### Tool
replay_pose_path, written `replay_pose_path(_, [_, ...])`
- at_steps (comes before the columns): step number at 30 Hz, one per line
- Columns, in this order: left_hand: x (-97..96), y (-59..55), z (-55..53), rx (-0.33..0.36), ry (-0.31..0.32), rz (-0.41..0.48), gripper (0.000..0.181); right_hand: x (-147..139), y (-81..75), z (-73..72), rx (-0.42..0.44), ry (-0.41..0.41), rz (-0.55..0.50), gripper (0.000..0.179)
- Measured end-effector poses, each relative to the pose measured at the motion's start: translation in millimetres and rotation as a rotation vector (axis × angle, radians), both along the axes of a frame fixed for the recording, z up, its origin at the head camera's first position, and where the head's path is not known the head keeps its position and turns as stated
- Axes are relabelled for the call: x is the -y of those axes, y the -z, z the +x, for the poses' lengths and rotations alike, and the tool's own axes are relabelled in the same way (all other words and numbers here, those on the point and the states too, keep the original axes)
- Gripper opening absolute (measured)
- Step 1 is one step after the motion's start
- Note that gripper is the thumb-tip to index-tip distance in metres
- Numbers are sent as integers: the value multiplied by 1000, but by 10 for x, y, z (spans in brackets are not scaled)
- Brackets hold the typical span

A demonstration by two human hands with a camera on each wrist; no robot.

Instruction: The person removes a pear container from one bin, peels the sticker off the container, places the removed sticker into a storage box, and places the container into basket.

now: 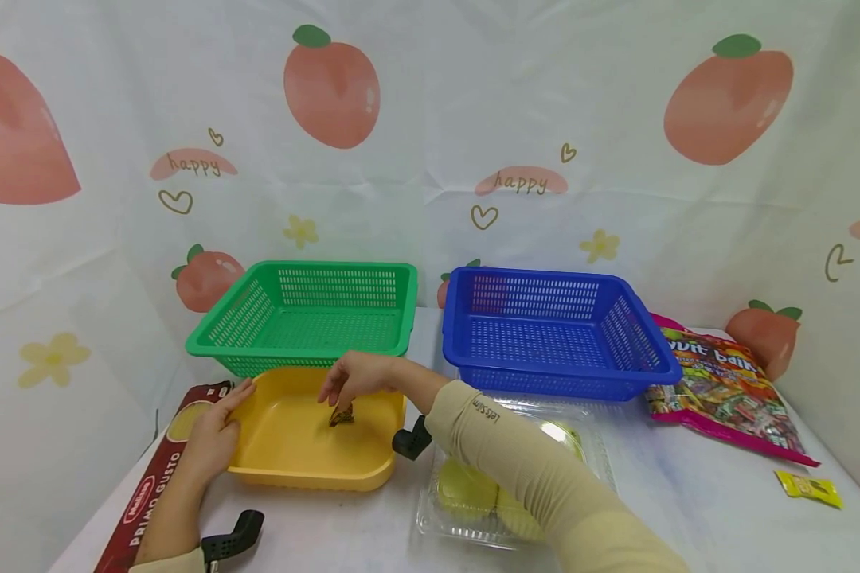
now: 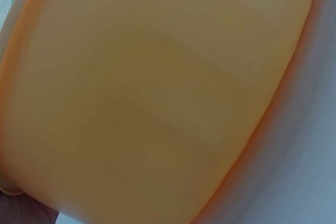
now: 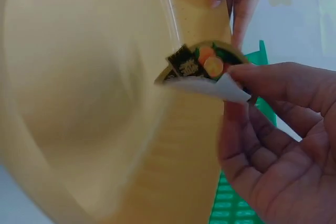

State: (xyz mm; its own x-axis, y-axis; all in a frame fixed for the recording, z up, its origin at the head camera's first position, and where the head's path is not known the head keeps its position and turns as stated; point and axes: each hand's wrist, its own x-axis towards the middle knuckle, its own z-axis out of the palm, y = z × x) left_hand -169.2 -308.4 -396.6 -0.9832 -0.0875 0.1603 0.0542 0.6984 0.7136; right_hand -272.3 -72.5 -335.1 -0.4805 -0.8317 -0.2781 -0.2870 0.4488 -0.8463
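Note:
A yellow plastic basin sits on the table in front of me. At its left side my left hand holds the rim, with the thumb on the inner wall in the right wrist view. Over the inside of the basin my right hand pinches a small fruit-printed label between thumb and fingers. The label is dark with orange fruit pictures, curled, and shows a white underside. In the left wrist view the basin wall fills most of the picture, with little of the hand showing.
Behind the basin stand a green basket and a blue basket. A clear plastic box of round yellow-green items lies under my right forearm. To the left is a dark red pasta box; at right, a candy bag and a yellow wrapped candy.

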Motion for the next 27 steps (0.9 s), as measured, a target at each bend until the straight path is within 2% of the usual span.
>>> replay_pose_path(7, [-2,-2,1,8,4,14,52,18,12,23,-37,33,33,6])
replay_pose_path(14, [-7,-9,7,1,3,14,52,39,-3,38,-38,53,20,11])
replay_pose_path(18, [-7,-10,4,11,10,14,50,51,-3,45,-33,78,0,19])
replay_pose_path(24, [-9,-25,16,22,8,13,51,68,11,55,-65,128,-41,7])
replay_pose_path(27, [-11,-32,20,11,9,9,51,72,11,61,-68,154,-75,6])
